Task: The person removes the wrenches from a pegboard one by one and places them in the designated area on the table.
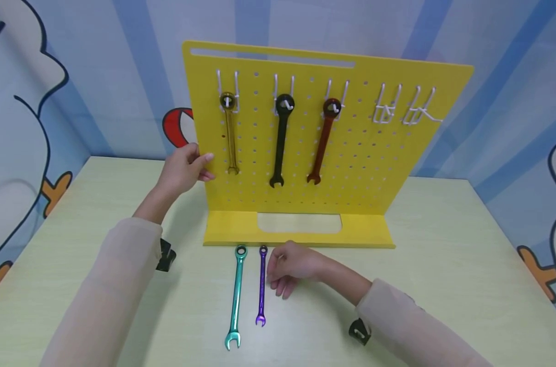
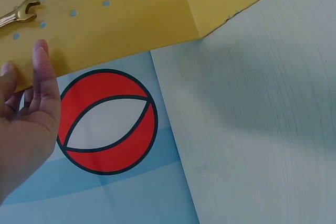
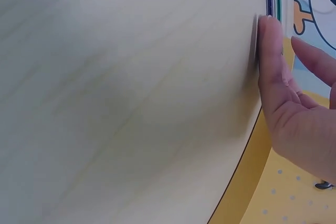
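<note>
A yellow pegboard point(image 1: 365, 163) stands on the table with a gold wrench point(image 1: 230, 132), a black wrench point(image 1: 280, 140) and a dark red wrench point(image 1: 323, 140) hanging on white hooks. My left hand point(image 1: 186, 165) is at the board's left edge, fingers fairly straight, thumb resting against the edge point(image 2: 42, 51). A teal wrench point(image 1: 235, 298) and a purple wrench point(image 1: 261, 285) lie side by side in front of the board's base. My right hand point(image 1: 289, 265) rests on the table just right of the purple wrench, a fingertip point(image 3: 265, 40) down beside it, holding nothing.
Two pairs of white hooks point(image 1: 406, 107) at the board's upper right carry nothing. The pale table point(image 1: 443, 265) runs to a blue cartoon-printed wall behind; a red and white ball print point(image 2: 105, 121) shows past the board's left edge.
</note>
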Action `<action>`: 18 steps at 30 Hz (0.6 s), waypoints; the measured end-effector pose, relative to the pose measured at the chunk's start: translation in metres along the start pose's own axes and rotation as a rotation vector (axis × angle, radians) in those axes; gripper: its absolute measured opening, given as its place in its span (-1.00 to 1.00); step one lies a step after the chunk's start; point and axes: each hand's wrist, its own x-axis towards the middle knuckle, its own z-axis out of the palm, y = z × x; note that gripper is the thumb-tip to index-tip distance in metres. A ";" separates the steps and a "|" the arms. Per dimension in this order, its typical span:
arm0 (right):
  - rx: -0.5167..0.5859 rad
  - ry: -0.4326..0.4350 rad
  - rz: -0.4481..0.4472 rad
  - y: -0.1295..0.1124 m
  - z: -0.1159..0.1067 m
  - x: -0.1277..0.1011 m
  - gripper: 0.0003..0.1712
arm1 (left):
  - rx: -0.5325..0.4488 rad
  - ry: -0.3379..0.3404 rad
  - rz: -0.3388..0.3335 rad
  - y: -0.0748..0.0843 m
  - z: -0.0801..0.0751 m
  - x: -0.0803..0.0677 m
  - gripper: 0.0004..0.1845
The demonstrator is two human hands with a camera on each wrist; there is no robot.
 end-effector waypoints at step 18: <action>-0.074 0.030 -0.074 -0.009 -0.018 -0.004 -0.88 | -0.006 -0.005 -0.001 0.001 -0.001 0.000 -0.71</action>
